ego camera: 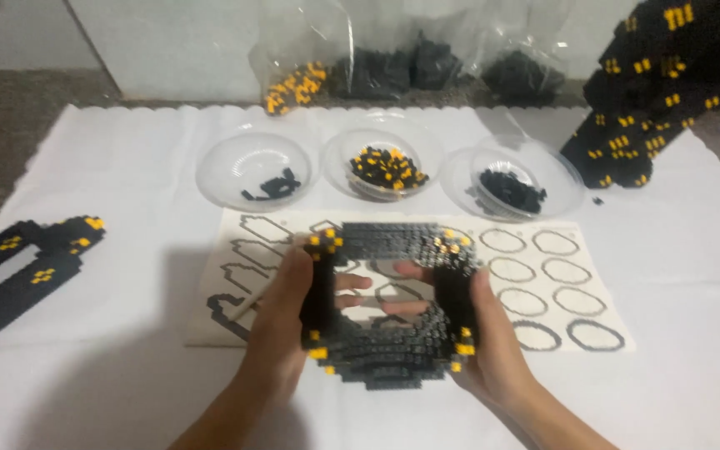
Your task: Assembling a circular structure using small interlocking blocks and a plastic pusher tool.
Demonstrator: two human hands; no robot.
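Observation:
A black ring-shaped assembly of small building bricks with yellow accents (389,354) is held up over a printed instruction sheet (543,287). My left hand (281,312) grips its left side. My right hand (481,329) grips its right side, fingers showing through the open middle. Both hands hold it just above the white tablecloth (127,167).
Three clear plastic bowls stand behind the sheet: black pieces (258,171), black and yellow pieces (383,162), black pieces (512,182). Bags of bricks (377,67) lie at the back. A large black-yellow build (660,92) stands at right, a flat one (22,275) at left.

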